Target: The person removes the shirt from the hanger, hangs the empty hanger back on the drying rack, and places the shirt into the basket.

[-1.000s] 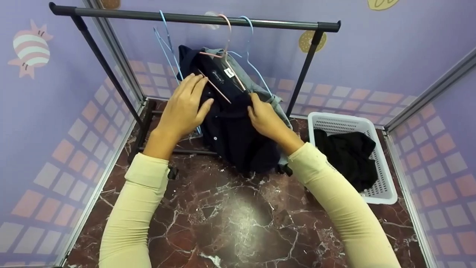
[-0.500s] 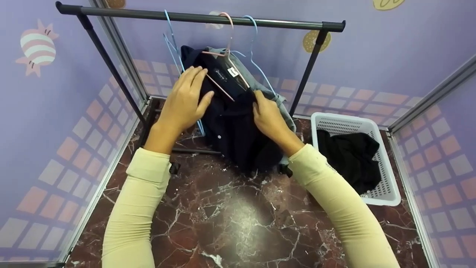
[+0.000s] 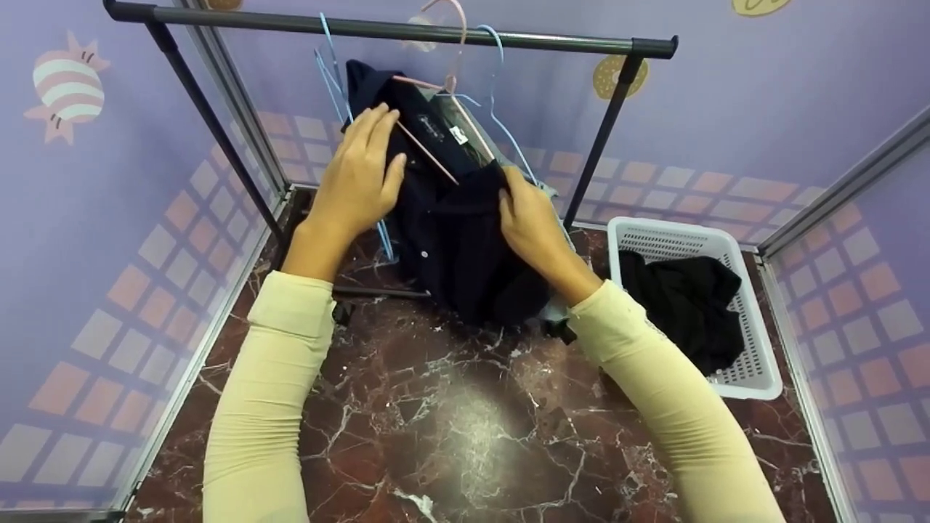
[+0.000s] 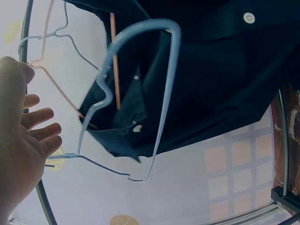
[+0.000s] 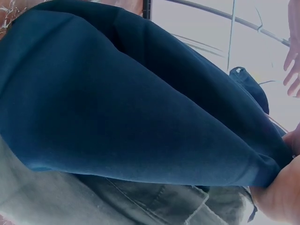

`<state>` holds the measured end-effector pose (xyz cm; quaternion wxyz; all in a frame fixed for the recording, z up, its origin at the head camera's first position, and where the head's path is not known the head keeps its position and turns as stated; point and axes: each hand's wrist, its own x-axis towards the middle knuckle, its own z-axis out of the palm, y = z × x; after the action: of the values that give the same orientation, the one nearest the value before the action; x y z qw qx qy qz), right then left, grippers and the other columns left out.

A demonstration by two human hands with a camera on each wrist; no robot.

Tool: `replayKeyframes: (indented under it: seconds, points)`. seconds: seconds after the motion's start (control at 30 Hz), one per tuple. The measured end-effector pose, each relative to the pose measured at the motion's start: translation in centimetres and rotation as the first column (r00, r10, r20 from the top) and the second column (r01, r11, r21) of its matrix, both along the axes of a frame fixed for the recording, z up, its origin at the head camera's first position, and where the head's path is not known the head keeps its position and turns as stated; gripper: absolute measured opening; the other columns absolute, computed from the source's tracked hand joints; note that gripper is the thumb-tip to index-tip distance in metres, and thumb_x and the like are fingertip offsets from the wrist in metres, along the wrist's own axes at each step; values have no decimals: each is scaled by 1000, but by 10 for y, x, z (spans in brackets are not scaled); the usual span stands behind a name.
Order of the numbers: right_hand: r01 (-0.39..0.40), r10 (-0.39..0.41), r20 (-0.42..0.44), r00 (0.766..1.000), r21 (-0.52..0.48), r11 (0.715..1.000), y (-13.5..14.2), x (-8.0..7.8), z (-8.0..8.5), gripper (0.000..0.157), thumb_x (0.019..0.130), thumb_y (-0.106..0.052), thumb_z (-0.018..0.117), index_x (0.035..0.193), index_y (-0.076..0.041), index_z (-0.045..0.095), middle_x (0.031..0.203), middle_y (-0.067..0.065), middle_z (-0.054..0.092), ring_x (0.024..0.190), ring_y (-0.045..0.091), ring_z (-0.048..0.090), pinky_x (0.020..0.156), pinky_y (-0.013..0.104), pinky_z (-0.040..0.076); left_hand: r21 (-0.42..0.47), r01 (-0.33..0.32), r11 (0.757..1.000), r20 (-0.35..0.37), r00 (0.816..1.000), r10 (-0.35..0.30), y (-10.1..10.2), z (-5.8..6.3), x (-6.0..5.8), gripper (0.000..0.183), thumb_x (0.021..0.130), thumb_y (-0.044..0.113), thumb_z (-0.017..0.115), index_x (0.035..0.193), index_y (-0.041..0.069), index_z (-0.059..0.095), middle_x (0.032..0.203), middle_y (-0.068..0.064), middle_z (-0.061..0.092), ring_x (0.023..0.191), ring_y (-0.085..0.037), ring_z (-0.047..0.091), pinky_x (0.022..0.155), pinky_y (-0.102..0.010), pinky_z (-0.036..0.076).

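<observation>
A dark navy shirt [image 3: 465, 254] with white buttons hangs on a pink hanger [image 3: 472, 125], a white tag showing inside its collar. My right hand [image 3: 536, 221] pinches the shirt near the shoulder at the hanger's right arm; the right wrist view shows the cloth [image 5: 117, 108] bunched at the fingers. Fingers straight, my left hand [image 3: 356, 171] overlaps the shirt's left shoulder in the head view. From the left wrist, this hand [image 4: 23, 140] appears spread, with a blue hanger [image 4: 171, 70] in the foreground. The pink hook rises above the rail [image 3: 290, 23].
Another blue hanger [image 3: 498, 91] hangs on the rail to the right, with a grey-blue garment [image 5: 131, 197] behind the shirt. A white basket [image 3: 763, 356] holding black cloth [image 3: 690, 305] stands on the marbled floor at right. Patterned walls [image 3: 857, 94] enclose the space.
The pink hanger and navy shirt have risen, the hook going from rail level to above it. Both hands have moved up slightly with the shirt.
</observation>
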<state>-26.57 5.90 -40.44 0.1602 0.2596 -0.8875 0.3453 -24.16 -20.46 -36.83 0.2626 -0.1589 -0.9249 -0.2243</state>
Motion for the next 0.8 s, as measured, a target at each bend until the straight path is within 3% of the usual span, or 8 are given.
replayKeyframes:
  seconds: [0.37, 0.47, 0.6, 0.7, 0.8]
  points:
    - [-68, 63, -78, 995, -64, 996, 28, 26, -4, 31, 103, -3, 48, 132, 3, 59, 121, 24, 70, 116, 39, 68, 103, 48, 55, 34, -2, 999, 26, 1000, 1, -2, 6, 1, 61, 98, 2, 38, 159, -1, 34, 169, -17, 28, 158, -37, 21, 132, -40, 13]
    - [-73, 67, -97, 993, -62, 995, 41, 39, -8, 34, 103, -2, 50, 135, 4, 59, 122, 25, 70, 113, 40, 69, 101, 50, 56, 30, 8, 1000, 19, 1000, -9, -1, 6, 5, 64, 96, -4, 36, 159, 0, 33, 169, -17, 28, 158, -37, 21, 132, -39, 13]
    - [-74, 67, -113, 991, -59, 996, 59, 53, -10, 30, 103, -2, 52, 130, 3, 61, 111, 25, 72, 100, 39, 71, 88, 53, 57, 23, 22, 999, -5, 1000, -22, 3, 8, 11, 65, 95, -9, 35, 159, 0, 33, 168, -17, 30, 158, -37, 21, 132, -39, 13]
    - [-85, 79, -117, 990, -52, 995, 75, 61, -9, 23, 102, -2, 55, 123, 3, 62, 104, 23, 72, 94, 38, 71, 83, 53, 57, -5, 30, 1000, -9, 1000, -30, 7, 12, 13, 61, 101, -5, 36, 161, 3, 31, 169, -15, 29, 159, -35, 19, 132, -39, 11]
    - [-106, 100, -121, 988, -45, 993, 92, 67, -9, 22, 100, 0, 58, 121, 2, 64, 103, 19, 73, 94, 34, 71, 82, 51, 57, -54, 44, 998, 12, 999, -44, 11, 17, 16, 56, 109, 10, 36, 164, 9, 25, 170, -12, 26, 160, -34, 17, 132, -40, 9]
